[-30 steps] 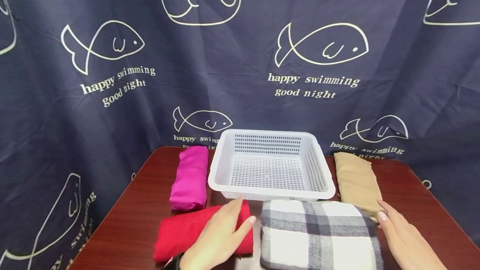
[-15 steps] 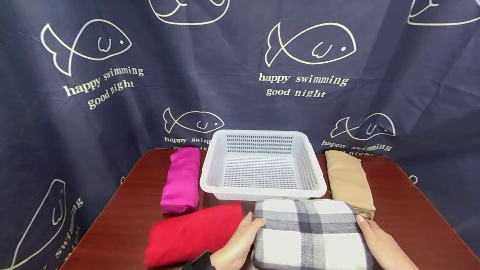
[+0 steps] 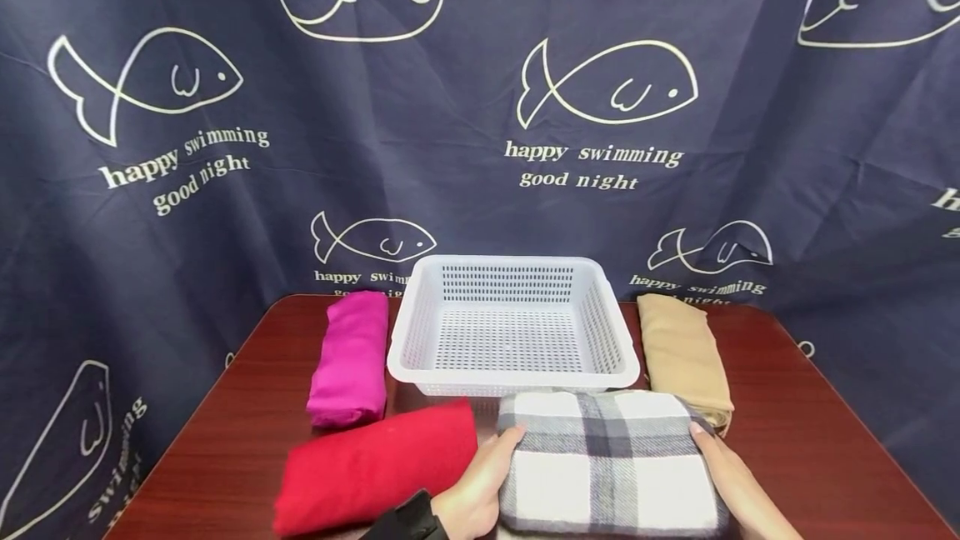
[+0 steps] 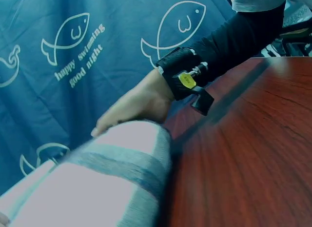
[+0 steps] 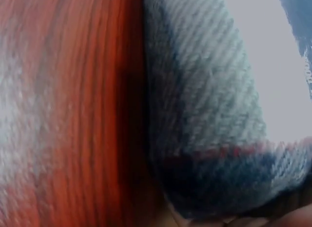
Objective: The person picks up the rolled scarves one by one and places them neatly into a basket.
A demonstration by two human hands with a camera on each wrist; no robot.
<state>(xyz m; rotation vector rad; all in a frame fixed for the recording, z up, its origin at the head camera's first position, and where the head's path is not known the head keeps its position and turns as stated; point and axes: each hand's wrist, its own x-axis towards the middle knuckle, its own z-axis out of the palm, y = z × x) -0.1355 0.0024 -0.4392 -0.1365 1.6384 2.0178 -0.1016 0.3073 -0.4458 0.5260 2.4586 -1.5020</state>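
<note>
A thick folded plaid cloth (image 3: pixel 611 473), white with grey checks, lies between my two hands in front of the basket. My left hand (image 3: pixel 480 477) grips its left end, thumb on top. On the opposite end my right hand (image 3: pixel 738 482) holds it the same way, with the fingers hidden underneath. The left wrist view shows the right hand (image 4: pixel 139 107) at the far end of the plaid cloth (image 4: pixel 105 163), close over the table. In the right wrist view, fingertips (image 5: pixel 295 218) show below the cloth's dark edge.
A white perforated plastic basket (image 3: pixel 513 382) stands at the back centre with nothing inside. Folded red (image 3: pixel 378 465) and magenta (image 3: pixel 351 357) cloths lie left, a beige folded cloth (image 3: pixel 684 352) right, on the reddish-brown table (image 3: pixel 217 457). A dark blue curtain (image 3: pixel 465 140) hangs behind.
Both hands have come in from beside the plaid cloth and taken hold of its two ends. The head view has turned slightly right, shifting everything left in it.
</note>
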